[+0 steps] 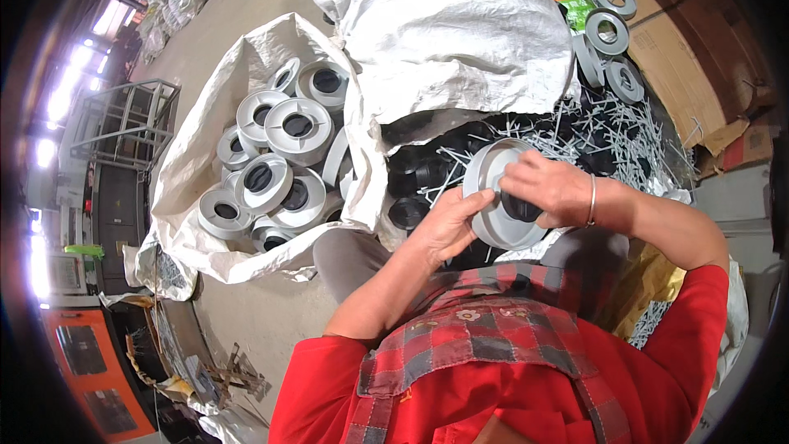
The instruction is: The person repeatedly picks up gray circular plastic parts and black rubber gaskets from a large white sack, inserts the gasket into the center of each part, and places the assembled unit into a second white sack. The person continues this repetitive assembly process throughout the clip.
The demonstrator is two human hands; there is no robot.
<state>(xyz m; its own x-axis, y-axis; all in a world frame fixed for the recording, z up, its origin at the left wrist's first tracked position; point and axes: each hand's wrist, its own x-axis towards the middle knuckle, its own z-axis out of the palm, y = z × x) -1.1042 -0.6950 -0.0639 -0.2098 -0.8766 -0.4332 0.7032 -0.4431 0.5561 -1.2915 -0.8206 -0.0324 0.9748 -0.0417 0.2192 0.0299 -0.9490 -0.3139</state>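
Observation:
In front of my lap I hold up a grey plastic ring-shaped part, tilted, with a wide rim. My left hand grips its left edge, thumb over the rim. Fingers of my right hand are bent at a black round insert in the centre of the part; the fingertips are partly hidden. Below and beyond my hands lie loose black round pieces and a heap of thin metal pins.
An open white woven sack at the left holds several grey rings with black centres. Another white sack covers the far middle. Loose grey rings and cardboard boxes are at the far right. A metal frame stands far left.

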